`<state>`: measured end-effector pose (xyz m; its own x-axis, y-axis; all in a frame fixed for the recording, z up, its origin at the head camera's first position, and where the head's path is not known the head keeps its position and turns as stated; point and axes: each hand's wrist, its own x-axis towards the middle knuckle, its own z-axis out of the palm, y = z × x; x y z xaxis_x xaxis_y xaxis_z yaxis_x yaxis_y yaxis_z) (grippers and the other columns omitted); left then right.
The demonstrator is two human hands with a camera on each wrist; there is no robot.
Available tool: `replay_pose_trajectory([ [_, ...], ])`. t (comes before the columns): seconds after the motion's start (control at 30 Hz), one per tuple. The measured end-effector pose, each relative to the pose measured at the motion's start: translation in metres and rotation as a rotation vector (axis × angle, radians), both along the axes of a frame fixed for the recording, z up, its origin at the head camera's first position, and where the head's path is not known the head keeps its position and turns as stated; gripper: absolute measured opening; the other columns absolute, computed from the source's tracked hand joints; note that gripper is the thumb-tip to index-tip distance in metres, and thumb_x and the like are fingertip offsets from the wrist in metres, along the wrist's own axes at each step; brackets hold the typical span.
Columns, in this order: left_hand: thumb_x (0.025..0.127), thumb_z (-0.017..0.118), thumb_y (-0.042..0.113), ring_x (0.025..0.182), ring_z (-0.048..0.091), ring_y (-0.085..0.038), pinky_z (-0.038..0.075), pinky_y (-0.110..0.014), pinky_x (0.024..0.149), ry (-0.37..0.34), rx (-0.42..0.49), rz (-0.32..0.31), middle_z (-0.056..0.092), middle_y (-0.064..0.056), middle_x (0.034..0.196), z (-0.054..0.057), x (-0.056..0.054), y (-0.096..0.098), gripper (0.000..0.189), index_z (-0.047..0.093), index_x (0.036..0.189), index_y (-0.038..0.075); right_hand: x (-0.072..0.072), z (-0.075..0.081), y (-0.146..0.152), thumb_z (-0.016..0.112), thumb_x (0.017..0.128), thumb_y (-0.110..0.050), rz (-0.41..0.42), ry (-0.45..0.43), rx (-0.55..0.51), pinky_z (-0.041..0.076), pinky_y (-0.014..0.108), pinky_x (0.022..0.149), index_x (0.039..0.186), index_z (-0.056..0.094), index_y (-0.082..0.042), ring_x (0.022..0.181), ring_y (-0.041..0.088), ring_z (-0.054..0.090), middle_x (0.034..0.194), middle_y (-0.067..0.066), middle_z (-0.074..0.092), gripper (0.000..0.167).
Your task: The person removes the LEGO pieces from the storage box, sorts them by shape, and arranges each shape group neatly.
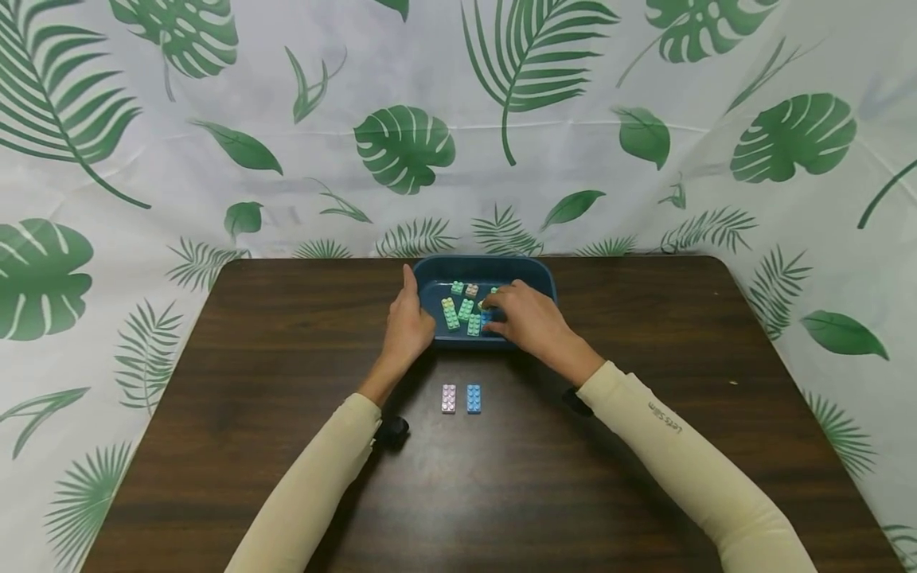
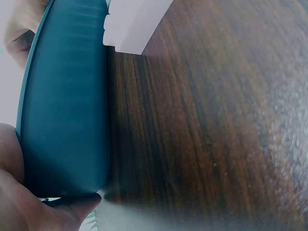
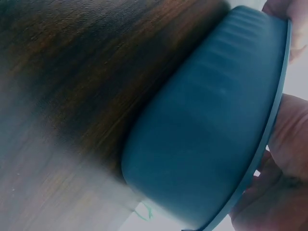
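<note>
A dark blue tray (image 1: 536, 278) stands at the back of the table, holding several toy bricks, mostly green. My left hand (image 1: 408, 326) grips the tray's left end. In the left wrist view its thumb (image 2: 9, 151) is at the rim and a finger (image 2: 79, 207) lies along the outer wall. My right hand (image 1: 530, 322) reaches over the right part of the tray, with finger and thumb curled around a blue brick (image 1: 486, 318) inside. The tray wall (image 3: 207, 115) hides the fingertips in the right wrist view.
In front of the tray, a pink brick (image 1: 448, 399) and another blue brick (image 1: 474, 399) lie side by side on the dark wooden table (image 1: 286, 382). Green brick pieces (image 1: 450, 313) fill the tray's left and middle. A leaf-print cloth (image 1: 315, 159) hangs behind the table's back edge.
</note>
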<state>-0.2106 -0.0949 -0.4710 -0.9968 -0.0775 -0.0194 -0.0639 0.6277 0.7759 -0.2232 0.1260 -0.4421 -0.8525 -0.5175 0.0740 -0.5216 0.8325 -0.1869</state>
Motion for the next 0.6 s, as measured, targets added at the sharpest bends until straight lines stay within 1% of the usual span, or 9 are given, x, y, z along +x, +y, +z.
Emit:
replay_pose_trajectory([
  [0.13, 0.096, 0.043, -0.009, 0.109, 0.062, -0.04, 0.042, -0.046, 0.077, -0.005, 0.001, 0.005, 0.045, -0.024, 0.162, 0.0, -0.0003, 0.0009, 0.088, 0.0, 0.171, 0.011, -0.0042, -0.002, -0.0006, 0.088, 0.087, -0.036, -0.024, -0.071, -0.022, 0.059, 0.042, 0.088, 0.122, 0.08, -0.017, 0.106, 0.024, 0.066, 0.118, 0.002, 0.079, 0.041],
  [0.17, 0.096, 0.043, -0.009, 0.111, 0.062, -0.039, 0.042, -0.045, 0.078, -0.004, -0.001, 0.006, 0.046, -0.024, 0.162, 0.0003, -0.0002, 0.0008, 0.089, 0.0, 0.171, 0.011, -0.0053, -0.0027, -0.0013, 0.088, 0.087, -0.036, -0.03, -0.087, -0.023, 0.058, 0.042, 0.089, 0.122, 0.08, -0.017, 0.107, 0.024, 0.066, 0.119, 0.002, 0.079, 0.041],
  [0.23, 0.096, 0.044, -0.009, 0.109, 0.062, -0.039, 0.042, -0.046, 0.078, -0.007, 0.001, 0.007, 0.046, -0.024, 0.162, 0.0013, 0.0004, 0.0007, 0.09, -0.001, 0.171, 0.011, -0.0069, -0.0035, -0.0025, 0.088, 0.087, -0.036, -0.042, -0.112, -0.025, 0.058, 0.043, 0.091, 0.123, 0.08, -0.018, 0.109, 0.024, 0.066, 0.12, 0.002, 0.078, 0.041],
  [0.4, 0.096, 0.044, -0.009, 0.114, 0.062, -0.04, 0.044, -0.047, 0.082, -0.005, 0.005, 0.011, 0.045, -0.024, 0.163, 0.0022, 0.0007, 0.0009, 0.09, -0.001, 0.171, 0.011, -0.0089, -0.0031, -0.0053, 0.087, 0.088, -0.035, -0.06, -0.139, -0.004, 0.057, 0.046, 0.098, 0.124, 0.079, -0.019, 0.116, 0.025, 0.065, 0.124, 0.002, 0.077, 0.04],
  [0.6, 0.097, 0.04, -0.006, 0.127, 0.06, -0.04, 0.044, -0.051, 0.086, -0.007, -0.002, 0.009, 0.041, -0.022, 0.166, 0.0014, 0.0001, 0.0015, 0.087, -0.001, 0.171, 0.012, -0.0084, -0.0005, -0.0071, 0.087, 0.089, -0.032, -0.061, -0.158, 0.017, 0.055, 0.047, 0.103, 0.124, 0.078, -0.016, 0.119, 0.027, 0.066, 0.124, 0.004, 0.077, 0.039],
])
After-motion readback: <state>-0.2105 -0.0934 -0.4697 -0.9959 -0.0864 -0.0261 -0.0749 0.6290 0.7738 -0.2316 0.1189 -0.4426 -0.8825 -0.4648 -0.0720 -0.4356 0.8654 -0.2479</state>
